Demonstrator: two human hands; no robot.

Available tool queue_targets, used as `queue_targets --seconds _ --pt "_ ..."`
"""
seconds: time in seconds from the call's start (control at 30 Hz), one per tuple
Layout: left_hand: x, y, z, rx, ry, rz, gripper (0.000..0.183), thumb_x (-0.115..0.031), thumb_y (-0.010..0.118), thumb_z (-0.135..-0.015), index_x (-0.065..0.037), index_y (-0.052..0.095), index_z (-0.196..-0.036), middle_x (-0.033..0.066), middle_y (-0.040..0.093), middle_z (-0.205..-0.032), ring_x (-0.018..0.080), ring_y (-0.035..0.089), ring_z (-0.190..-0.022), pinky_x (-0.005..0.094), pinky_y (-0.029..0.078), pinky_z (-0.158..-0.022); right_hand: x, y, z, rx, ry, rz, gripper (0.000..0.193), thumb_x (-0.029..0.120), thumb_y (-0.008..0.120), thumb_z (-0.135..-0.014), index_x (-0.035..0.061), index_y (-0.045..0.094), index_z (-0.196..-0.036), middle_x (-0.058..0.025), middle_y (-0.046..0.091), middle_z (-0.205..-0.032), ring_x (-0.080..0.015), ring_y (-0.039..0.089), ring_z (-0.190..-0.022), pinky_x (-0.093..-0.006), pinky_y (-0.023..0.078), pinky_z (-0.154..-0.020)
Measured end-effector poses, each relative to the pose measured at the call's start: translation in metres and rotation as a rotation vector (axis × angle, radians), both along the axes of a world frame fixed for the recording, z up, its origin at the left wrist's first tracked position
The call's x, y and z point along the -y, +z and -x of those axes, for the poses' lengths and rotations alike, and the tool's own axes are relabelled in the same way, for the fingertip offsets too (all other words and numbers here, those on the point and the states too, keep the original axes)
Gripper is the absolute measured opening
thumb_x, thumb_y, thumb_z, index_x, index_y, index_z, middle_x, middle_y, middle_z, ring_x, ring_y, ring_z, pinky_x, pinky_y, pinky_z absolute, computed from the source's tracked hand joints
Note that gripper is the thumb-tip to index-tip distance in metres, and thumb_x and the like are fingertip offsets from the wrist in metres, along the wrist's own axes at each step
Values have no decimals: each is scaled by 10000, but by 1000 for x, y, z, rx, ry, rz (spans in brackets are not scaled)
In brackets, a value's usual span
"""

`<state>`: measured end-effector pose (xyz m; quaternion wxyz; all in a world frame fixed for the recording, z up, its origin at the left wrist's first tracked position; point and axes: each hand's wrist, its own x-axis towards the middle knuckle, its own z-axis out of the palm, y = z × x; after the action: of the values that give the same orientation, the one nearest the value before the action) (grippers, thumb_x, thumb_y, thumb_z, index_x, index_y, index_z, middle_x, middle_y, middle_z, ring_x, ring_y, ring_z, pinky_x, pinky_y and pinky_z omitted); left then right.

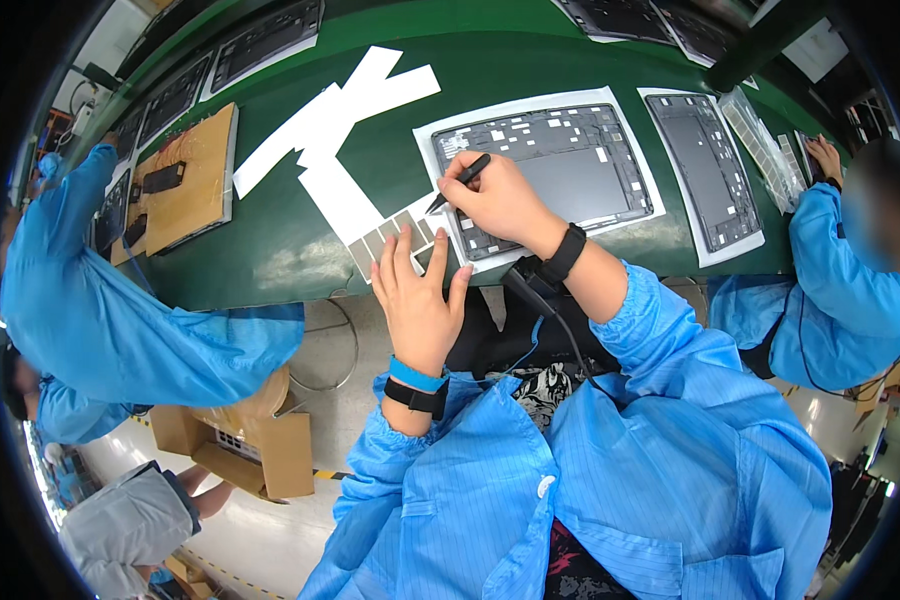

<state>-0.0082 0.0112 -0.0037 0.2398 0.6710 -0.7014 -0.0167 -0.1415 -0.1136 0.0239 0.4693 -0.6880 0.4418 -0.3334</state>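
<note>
My right hand (pixel 500 200) grips black tweezers (pixel 460 180), their tip pointing down-left at the near left edge of a dark grey tablet back shell (pixel 570 165). The shell lies on a white sheet (pixel 450 125) on the green belt (pixel 270 240). My left hand (pixel 417 295) rests flat and empty, fingers spread, on the belt's near edge. Its fingertips touch a white strip holding several small grey rectangular pads (pixel 385 240). Both wrists wear black straps, the left also a blue band.
A second grey shell on white paper (pixel 707 175) lies to the right, beside trays of small parts (pixel 760 140). White backing strips (pixel 340 110) cross the belt. A person in blue (pixel 110 310) works at left by a wooden fixture (pixel 195 185); another person (pixel 850 290) sits right. Cardboard boxes (pixel 260 440) stand below.
</note>
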Motion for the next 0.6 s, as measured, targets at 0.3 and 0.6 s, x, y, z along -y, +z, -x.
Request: queue_targets --seconds 0.3,0.6 --pt "0 -3 -2 -8 -10 30 450 -377 636 -886 -142 611 -1270 206 424 -1398 408 364 -1315 585 249 -1082 -5 -6 -5 142 28 6 155 128 608 -898 -10 656 -951 -47 640 -709 -70 581 -589 -227 463 -536" --pt "26 15 8 19 55 79 383 -287 628 -895 -88 617 -1223 162 484 -1350 368 407 -1307 605 260 -1077 28 -11 31 336 -255 -126 195 148 609 -923 -4 669 -1029 -53 656 -764 -71 591 -631 -195 453 -560"
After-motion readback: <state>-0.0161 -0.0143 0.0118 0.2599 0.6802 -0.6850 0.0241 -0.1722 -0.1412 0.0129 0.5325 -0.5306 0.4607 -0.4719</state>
